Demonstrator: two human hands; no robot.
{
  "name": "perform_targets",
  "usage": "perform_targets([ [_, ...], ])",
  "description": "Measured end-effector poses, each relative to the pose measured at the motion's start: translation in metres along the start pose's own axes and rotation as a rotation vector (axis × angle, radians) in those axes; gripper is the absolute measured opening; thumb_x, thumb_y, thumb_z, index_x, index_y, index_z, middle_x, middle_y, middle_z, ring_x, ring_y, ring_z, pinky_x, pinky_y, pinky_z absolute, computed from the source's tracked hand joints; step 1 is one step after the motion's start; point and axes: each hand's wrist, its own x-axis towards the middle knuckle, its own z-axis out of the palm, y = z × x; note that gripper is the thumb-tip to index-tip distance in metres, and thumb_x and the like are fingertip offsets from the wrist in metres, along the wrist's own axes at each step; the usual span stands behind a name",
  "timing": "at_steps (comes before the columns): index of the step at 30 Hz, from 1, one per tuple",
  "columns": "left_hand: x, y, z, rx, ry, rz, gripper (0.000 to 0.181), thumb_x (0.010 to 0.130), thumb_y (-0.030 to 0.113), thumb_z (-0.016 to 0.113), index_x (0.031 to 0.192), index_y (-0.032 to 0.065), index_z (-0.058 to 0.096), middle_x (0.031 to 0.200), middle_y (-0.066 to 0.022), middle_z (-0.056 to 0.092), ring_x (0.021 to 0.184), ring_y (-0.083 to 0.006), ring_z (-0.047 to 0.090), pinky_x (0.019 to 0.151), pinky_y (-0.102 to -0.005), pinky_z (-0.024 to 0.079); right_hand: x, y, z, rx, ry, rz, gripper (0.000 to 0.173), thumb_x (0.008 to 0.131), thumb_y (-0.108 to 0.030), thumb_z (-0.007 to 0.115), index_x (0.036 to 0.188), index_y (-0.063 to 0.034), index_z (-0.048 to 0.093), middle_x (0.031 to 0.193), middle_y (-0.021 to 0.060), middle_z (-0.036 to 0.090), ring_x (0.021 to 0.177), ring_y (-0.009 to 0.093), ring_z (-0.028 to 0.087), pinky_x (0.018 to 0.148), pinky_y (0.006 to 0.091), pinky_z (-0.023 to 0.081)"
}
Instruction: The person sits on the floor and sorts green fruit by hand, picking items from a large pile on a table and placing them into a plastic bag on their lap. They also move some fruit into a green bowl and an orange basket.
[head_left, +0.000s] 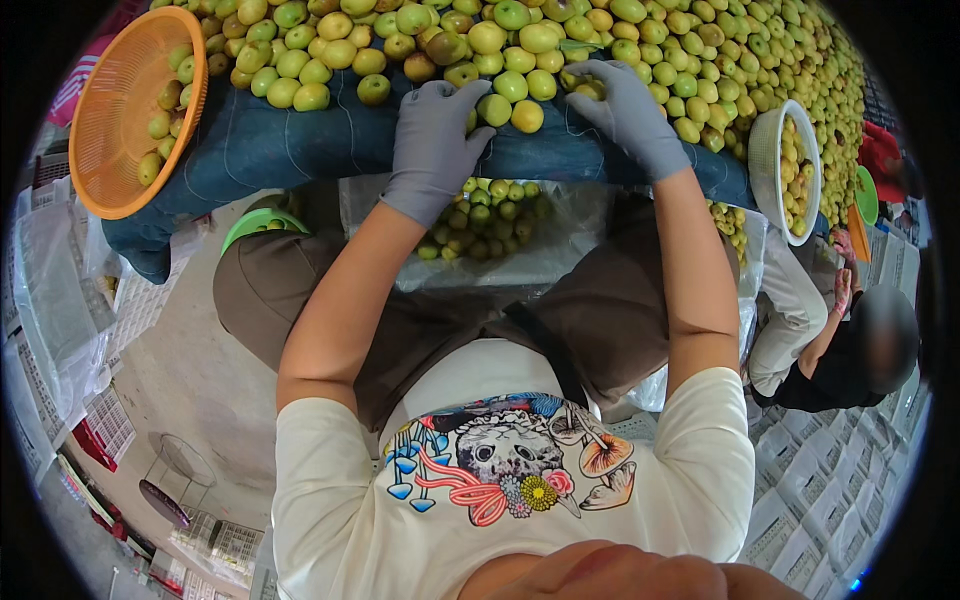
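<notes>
Both hands wear grey gloves and rest at the near edge of a heap of yellow-green jujubes (489, 37) on a dark blue cloth (330, 139). My left hand (439, 135) is curled, with a green jujube (471, 120) partly showing between thumb and forefinger; its other fingers are hidden from above. My right hand (626, 109) has its thumb and fingers around a yellow-green jujube (589, 90). Between the hands lie a few loose fruits, among them a round green jujube (494, 110) and a yellower jujube (527, 116).
An orange plastic basket (112, 112) with some jujubes stands at the left. A white basket (761, 150) of jujubes is at the right. Below the cloth edge, more jujubes (487, 221) lie in a plastic-lined container (577, 214). Another person (817, 360) sits at the far right.
</notes>
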Motion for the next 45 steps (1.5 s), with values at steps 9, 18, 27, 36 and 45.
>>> perform_targets([
  [9, 0.002, -0.003, 0.013, 0.067, -0.023, 0.188, 0.046, 0.078, 0.009, 0.072, 0.122, 0.02, 0.062, 0.116, -0.0112, 0.062, 0.098, -0.0346, 0.057, 0.087, -0.0416, 0.049, 0.016, -0.008, 0.039, -0.158, -0.049, 0.026, 0.056, 0.08, -0.039, 0.077, 0.124, -0.0071, 0.063, 0.115, 0.0225, 0.062, 0.12, 0.036, 0.048, 0.101, 0.0415, 0.045],
  [18, -0.014, 0.0, -0.019, -0.481, -0.178, 0.061, 0.042, 0.08, 0.01, 0.074, 0.119, 0.0053, 0.058, 0.112, -0.0143, 0.059, 0.102, -0.0315, 0.058, 0.092, -0.037, 0.047, -0.025, -0.042, -0.034, 0.306, -0.354, 0.0, 0.044, 0.078, -0.027, 0.077, 0.116, -0.0073, 0.065, 0.093, 0.0146, 0.065, 0.08, 0.021, 0.063, 0.074, 0.0325, 0.052],
  [27, -0.029, 0.0, -0.024, -0.499, -0.355, -0.045, 0.043, 0.081, 0.013, 0.076, 0.119, 0.005, 0.057, 0.114, -0.0114, 0.057, 0.102, -0.0221, 0.058, 0.09, -0.0331, 0.049, -0.02, -0.052, -0.017, 0.083, -0.236, 0.069, 0.051, 0.08, -0.036, 0.078, 0.115, -0.0022, 0.062, 0.104, 0.0203, 0.065, 0.097, 0.035, 0.064, 0.086, 0.039, 0.05],
  [36, -0.012, -0.008, -0.006, -0.65, -0.007, -0.31, 0.069, 0.084, 0.012, 0.07, 0.144, 0.0, 0.037, 0.135, -0.0173, 0.049, 0.119, -0.0235, 0.055, 0.098, -0.0343, 0.048, 0.019, -0.023, 0.042, -0.024, 0.221, -0.171, 0.051, 0.076, -0.016, 0.072, 0.121, -0.0016, 0.053, 0.112, 0.021, 0.056, 0.098, 0.038, 0.059, 0.089, 0.0396, 0.051],
  [45, 0.0, -0.017, -0.001, -0.742, -0.094, -0.374, 0.079, 0.082, 0.012, 0.072, 0.148, -0.0001, 0.031, 0.135, -0.016, 0.05, 0.103, -0.0183, 0.059, 0.088, -0.0305, 0.05, 0.043, -0.02, 0.046, 0.273, -0.052, -0.118, 0.058, 0.076, -0.012, 0.066, 0.132, -0.0074, 0.054, 0.118, 0.012, 0.053, 0.107, 0.024, 0.055, 0.094, 0.032, 0.047],
])
